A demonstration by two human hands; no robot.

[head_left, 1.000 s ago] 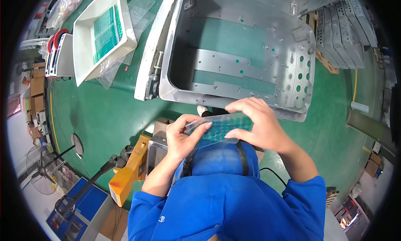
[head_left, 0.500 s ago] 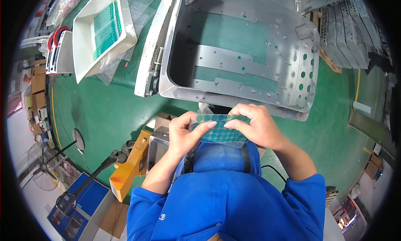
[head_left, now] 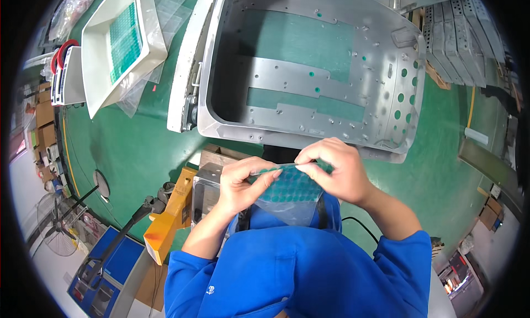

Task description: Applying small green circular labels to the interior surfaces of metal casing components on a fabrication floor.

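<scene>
Between my two hands is a clear sheet of round green stickers (head_left: 292, 184), held in front of my blue work clothes. My left hand (head_left: 238, 185) pinches its upper left part between thumb and fingers. With thumb and forefinger, my right hand (head_left: 343, 173) grips the top edge closer to the middle, and some dots show behind its fingers. The sheet tilts, and a strip of plain clear film hangs below the dots. Just beyond my hands stands a large grey metal housing (head_left: 290, 75), open on top, with cutouts and small holes in its base.
At the far left a white bin (head_left: 95, 92) holds green dotted sheets (head_left: 125, 42), with clear plastic bags (head_left: 132, 97) beside it. A yellow pallet-jack part (head_left: 171, 213) is at my left. Perforated metal panels (head_left: 461, 39) are stacked at the far right. A fan (head_left: 58, 224) stands lower left.
The sheet has tipped so more of its clear lower film hangs down. My right fingers have closed in at its top edge. The whole view has shifted slightly.
</scene>
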